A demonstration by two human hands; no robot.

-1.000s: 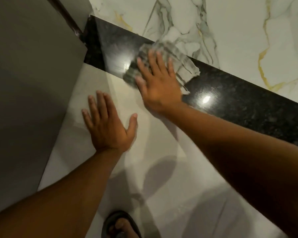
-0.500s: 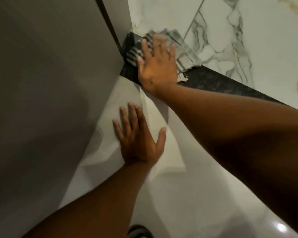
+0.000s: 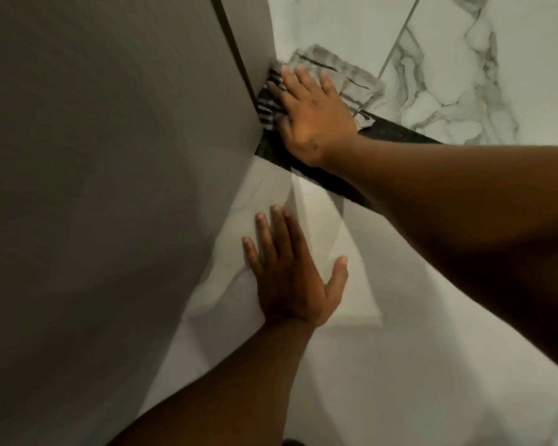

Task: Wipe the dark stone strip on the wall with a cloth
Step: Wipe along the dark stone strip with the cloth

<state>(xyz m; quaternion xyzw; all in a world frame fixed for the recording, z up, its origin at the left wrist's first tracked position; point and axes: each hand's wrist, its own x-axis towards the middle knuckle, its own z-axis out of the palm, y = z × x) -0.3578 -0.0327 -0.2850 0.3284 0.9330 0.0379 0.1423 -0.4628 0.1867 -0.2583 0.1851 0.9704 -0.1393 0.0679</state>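
A dark speckled stone strip [image 3: 397, 132] runs diagonally across the wall from the corner toward the right, much of it hidden by my right forearm. My right hand [image 3: 310, 114] lies flat with fingers spread, pressing a grey striped cloth [image 3: 351, 78] against the strip's left end, right at the corner with the grey panel. The cloth spills upward onto the white marble tile. My left hand [image 3: 290, 275] rests flat and open on the pale tile below the strip, holding nothing.
A grey panel [image 3: 110, 188] with a dark vertical seam [image 3: 236, 56] fills the left side and meets the wall at the corner. White marble tiles [image 3: 464, 59] with grey veins lie above the strip. Pale glossy tile [image 3: 384, 365] spreads below.
My right hand has slid the cloth left along the strip into the corner by the grey panel. The view has shifted with it. My left hand stays flat on the lower tile.
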